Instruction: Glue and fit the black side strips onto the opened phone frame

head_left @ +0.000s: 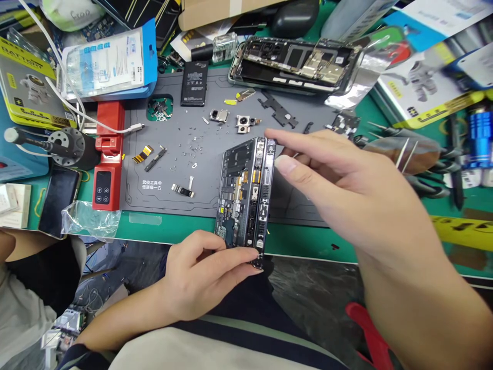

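Note:
An opened phone (236,195) stands on edge over the front of the grey work mat (185,205), its circuit board and flex cables facing left. Alongside it runs a second narrow metal frame edge (266,174); whether it belongs to the same phone I cannot tell. My left hand (204,275) grips the lower end between thumb and fingers. At the top corner, my right hand (331,180) has its index finger on the upper edge and its thumb against the right side. Nearby on the mat lie a camera module (244,123), a black bracket (278,109) and several tiny screws (192,149).
Behind lie a phone battery (194,83) and another opened phone (292,64). A red device (109,154) borders the mat at left, with a white cable (133,127) across it. Tweezers (402,154) and a blue-handled tool (480,136) are at right. Another person's leg (42,267) shows lower left.

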`<state>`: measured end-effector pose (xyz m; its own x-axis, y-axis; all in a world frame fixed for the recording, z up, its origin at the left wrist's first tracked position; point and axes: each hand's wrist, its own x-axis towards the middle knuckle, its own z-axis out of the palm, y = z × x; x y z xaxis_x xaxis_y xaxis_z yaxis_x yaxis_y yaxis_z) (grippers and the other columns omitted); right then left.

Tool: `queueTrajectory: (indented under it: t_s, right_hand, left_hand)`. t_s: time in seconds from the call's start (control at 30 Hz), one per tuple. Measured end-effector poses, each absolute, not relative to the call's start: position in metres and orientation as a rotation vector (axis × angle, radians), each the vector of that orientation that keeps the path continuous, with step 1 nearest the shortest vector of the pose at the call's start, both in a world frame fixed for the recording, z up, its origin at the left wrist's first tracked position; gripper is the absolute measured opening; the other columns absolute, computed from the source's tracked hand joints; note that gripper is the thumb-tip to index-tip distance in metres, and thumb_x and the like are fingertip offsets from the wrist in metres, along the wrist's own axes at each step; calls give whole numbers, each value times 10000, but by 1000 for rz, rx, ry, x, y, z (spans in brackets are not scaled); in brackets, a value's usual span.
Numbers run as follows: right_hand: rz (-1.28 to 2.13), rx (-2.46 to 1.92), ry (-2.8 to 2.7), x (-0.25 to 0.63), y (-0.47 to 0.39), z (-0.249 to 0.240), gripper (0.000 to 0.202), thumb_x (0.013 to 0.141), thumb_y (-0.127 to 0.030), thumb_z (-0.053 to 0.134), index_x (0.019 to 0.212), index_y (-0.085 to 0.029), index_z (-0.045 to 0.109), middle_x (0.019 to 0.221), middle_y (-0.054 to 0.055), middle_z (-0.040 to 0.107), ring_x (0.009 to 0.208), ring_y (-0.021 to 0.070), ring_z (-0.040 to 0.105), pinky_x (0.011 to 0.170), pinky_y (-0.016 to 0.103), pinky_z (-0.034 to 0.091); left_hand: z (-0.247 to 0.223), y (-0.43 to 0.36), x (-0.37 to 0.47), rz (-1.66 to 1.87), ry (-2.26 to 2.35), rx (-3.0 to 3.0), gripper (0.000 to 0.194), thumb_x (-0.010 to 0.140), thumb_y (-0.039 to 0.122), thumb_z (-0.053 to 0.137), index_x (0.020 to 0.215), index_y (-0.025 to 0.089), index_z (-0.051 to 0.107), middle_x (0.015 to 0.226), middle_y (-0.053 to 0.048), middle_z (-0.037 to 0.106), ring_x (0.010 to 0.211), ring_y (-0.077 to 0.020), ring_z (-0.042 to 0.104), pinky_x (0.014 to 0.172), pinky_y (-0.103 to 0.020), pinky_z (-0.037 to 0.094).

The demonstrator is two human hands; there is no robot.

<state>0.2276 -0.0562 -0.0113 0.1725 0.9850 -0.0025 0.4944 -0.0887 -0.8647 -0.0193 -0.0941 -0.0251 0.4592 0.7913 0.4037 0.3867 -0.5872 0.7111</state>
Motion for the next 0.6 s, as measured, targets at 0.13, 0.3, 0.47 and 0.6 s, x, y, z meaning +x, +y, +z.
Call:
queueTrajectory:
  t_s: [0.13,0.3,0.47,0.6]
  right_hand:
    - [824,-1701,-1426,228,-57,-13,395,1033,-450,708,1419,-425,785,1045,2,694,931,194,647,799,386,512]
    - [822,-1697,-1429,228,-58,-13,400,1025,-447,712,1419,-436,784,1020,-11,678,899,177,630,787,376,510]
    - [823,-1708,-1426,228,-59,-11,400,1026,-442,716,1421,-428,784,1032,-11,684,906,172,627,794,369,512]
    - [826,-1703,-1422,227,-59,-12,397,1029,-448,714,1421,-441,782,1041,-11,685,922,175,637,822,378,522]
  left_hand:
    - [-26,-95,-19,1015,984,2170,112,1048,311,786,1120,227,806,884,31,613,738,-75,645,676,-195,590]
    - [-26,-94,-20,1008,977,2157,133,1033,308,805,1136,225,790,869,34,623,748,-83,659,697,-196,594]
    - [-25,-93,-20,1005,966,2174,131,1059,326,770,1135,221,788,889,32,599,753,-75,652,693,-192,584]
    - [-25,-93,-20,1005,971,2176,114,1051,314,780,1116,223,804,886,36,592,723,-65,636,656,-188,572]
